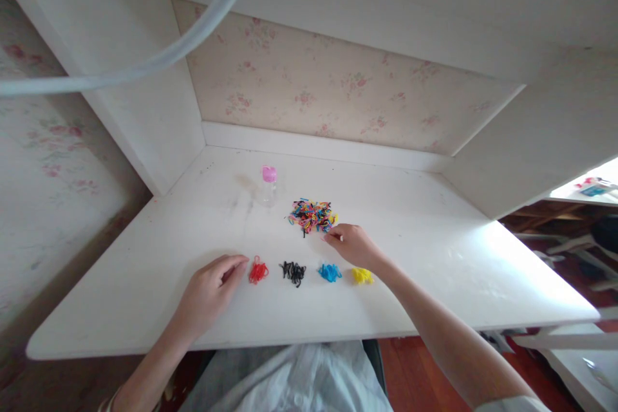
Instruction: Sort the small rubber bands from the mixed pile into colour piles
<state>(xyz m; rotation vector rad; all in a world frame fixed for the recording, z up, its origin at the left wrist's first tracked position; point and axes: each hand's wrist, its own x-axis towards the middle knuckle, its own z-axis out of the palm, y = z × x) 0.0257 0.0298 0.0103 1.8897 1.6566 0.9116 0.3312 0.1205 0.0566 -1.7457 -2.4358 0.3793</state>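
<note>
A heap of small mixed-colour rubber bands (313,215) lies in the middle of the white desk. At its lower right edge is my right hand (353,243), its thumb and finger pinched on what looks like a pinkish rubber band. Closer to me, a row of sorted piles runs left to right: red rubber bands (258,270), black rubber bands (294,273), blue rubber bands (330,272) and yellow rubber bands (362,276). My left hand (215,284) rests just left of the red pile, fingertips pressed together; whatever they may hold is too small to make out.
Behind the mixed heap, a clear bottle with a pink cap (269,175) stands on the desk (159,251). White panels (512,135) enclose the desk at the sides and above. A pale cable (193,38) crosses the upper view.
</note>
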